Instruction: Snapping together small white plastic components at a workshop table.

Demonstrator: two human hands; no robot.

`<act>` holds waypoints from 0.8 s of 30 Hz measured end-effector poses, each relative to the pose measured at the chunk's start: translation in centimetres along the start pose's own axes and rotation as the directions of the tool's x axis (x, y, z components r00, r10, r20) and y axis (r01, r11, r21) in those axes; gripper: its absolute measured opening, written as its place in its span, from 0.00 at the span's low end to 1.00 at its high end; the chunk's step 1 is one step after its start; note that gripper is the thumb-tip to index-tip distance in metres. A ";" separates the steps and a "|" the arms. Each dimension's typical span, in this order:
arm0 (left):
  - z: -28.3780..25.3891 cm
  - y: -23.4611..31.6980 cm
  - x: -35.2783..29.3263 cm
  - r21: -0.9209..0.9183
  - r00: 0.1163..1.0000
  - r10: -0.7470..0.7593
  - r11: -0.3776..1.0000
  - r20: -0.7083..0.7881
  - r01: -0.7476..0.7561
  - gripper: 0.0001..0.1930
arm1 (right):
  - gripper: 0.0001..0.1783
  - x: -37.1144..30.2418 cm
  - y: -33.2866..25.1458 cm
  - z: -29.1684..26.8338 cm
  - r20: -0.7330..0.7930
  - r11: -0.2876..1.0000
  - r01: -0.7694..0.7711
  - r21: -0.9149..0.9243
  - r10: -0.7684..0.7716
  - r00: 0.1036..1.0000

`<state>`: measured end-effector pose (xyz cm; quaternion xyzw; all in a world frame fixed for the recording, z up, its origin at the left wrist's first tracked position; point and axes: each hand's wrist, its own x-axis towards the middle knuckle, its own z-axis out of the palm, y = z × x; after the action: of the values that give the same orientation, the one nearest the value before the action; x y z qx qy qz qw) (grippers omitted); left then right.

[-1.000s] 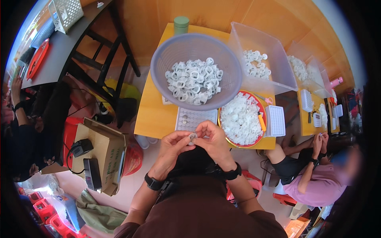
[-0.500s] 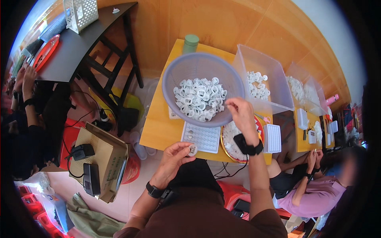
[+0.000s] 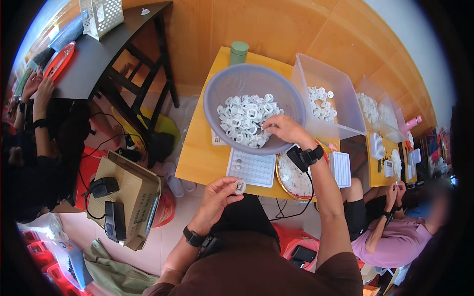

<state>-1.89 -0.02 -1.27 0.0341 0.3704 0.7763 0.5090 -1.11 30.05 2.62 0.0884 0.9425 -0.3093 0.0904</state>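
Note:
In my left hand [image 3: 217,200], thumb and fingers are closed on a small round white plastic part [image 3: 240,187], held in front of the table's near edge. My right hand [image 3: 286,129] reaches over the right rim of a greyish-purple plastic basket [image 3: 213,106]. Its fingers are bent together at the heap of white plastic parts [image 3: 249,116] inside; whatever they pinch is hidden. Between my hands and the basket lies a white tray [image 3: 261,170] with rows of small pockets and a few little pieces at its left side.
A round red-rimmed tray [image 3: 296,177] of white pieces sits under my right wrist. Beyond are stacked white trays [image 3: 340,169], a clear bin [image 3: 340,116] of parts and a green canister [image 3: 239,53]. A cardboard box [image 3: 129,197] stands at left. Co-workers sit on both sides.
My right hand has moved left and inward, from above the basket's right rim to the heap of parts. The left hand stays put with the round part.

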 end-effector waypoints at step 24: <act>0.4 -0.9 0.6 0.029 0.998 -0.051 0.998 -0.043 0.053 0.11 | 0.11 -12.6 1.5 8.6 -0.631 0.938 -0.285 0.199 0.345 0.695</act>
<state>-1.36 0.88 -1.73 0.0156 0.3935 0.7577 0.5204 12.42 24.69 -2.21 0.3549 0.8702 -0.2783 -0.1985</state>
